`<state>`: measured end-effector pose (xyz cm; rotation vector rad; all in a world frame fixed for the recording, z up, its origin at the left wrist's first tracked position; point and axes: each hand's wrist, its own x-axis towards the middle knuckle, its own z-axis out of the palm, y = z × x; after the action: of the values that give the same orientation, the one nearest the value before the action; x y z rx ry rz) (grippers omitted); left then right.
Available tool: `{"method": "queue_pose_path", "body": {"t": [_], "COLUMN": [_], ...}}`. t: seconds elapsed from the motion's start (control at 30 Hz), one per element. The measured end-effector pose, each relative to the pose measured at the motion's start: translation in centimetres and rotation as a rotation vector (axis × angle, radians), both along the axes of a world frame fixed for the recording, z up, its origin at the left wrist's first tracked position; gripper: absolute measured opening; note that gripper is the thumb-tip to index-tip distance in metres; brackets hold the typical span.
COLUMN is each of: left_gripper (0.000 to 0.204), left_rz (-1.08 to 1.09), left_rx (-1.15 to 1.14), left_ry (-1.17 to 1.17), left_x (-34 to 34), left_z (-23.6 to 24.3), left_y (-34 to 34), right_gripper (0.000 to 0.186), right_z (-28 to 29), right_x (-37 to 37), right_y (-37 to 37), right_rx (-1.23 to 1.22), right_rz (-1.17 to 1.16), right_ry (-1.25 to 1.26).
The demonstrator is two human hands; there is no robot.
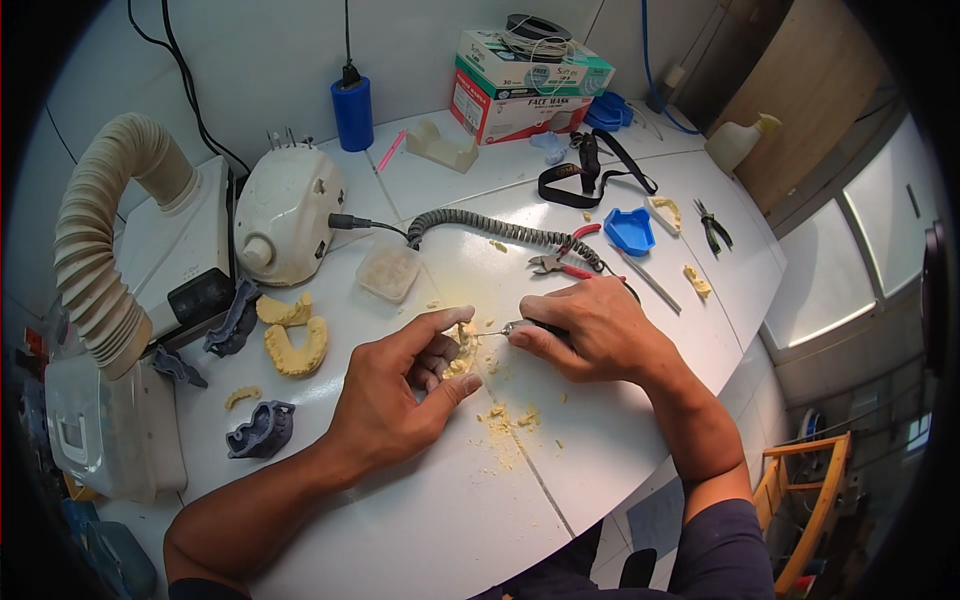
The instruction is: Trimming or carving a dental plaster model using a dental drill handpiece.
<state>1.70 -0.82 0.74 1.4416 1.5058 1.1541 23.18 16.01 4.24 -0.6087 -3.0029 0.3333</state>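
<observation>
My left hand (390, 380) pinches a small yellow dental cast piece (465, 352) between thumb and fingers, a little above the white table (400, 530). My right hand (605, 330) is closed around a rotary handpiece (514, 327). Its thin bur points left and reaches the cast piece; whether it touches is too small to tell. A coiled grey cord (490, 222) runs from a white control unit (290, 215) toward my right hand. Yellow shavings (510, 420) lie below my hands. Two yellow dental casts (297, 347) rest to the left, beside grey dental pieces (260, 430).
A ribbed suction hose (110, 210) arches at the left above a clear plastic box (115, 425). Red-handled cutters (565, 265), a blue mould (630, 232), black pliers (713, 228) and a black strap (590, 180) lie beyond my right hand. Stacked cartons (520, 105) stand at the back.
</observation>
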Motion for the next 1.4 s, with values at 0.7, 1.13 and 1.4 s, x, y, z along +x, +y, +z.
{"method": "queue_pose_path", "body": {"t": [0.7,1.13,1.4], "left_gripper": [0.060,0.059,0.058], "left_rz": [0.011,0.010,0.009], "left_rx": [-0.021,-0.003,0.007], "left_ry": [-0.008,0.012,0.016], "left_x": [0.06,0.06,0.07], "left_z": [0.01,-0.03,-0.07], "left_y": [0.00,-0.05,-0.02], "right_gripper": [0.050,0.051,0.051], "right_z": [0.04,-0.23,-0.17], "right_x": [-0.01,0.02,0.01], "right_y": [-0.12,0.04,0.04], "right_rx": [-0.019,-0.019,-0.025], "right_rz": [0.006,0.003,0.001], "right_ry": [-0.002,0.015,-0.003]}}
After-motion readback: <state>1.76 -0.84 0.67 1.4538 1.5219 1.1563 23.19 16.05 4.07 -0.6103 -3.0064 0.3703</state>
